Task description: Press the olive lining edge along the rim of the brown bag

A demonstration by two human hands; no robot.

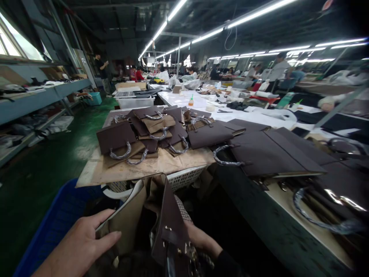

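Observation:
A dark brown handbag (168, 215) with a tan lining stands open in front of me, its mouth facing up. My left hand (82, 240) is at its left panel (127, 219), thumb on the inner side and index finger along the outer edge. Over on the right, my right hand (198, 236) reaches round the brown panel, its fingers mostly hidden by the bag. Metal fittings and a wrapped handle show low on this panel. More brown handbags (210, 134) with plastic-wrapped handles lie piled on the cardboard-covered table (170, 159) beyond.
A blue crate (62, 209) stands at lower left, and a white basket (184, 177) sits under the table edge. Larger brown bag pieces (271, 152) cover the right table. An orange-tipped bottle (191, 100) stands farther back. Other people work in the background.

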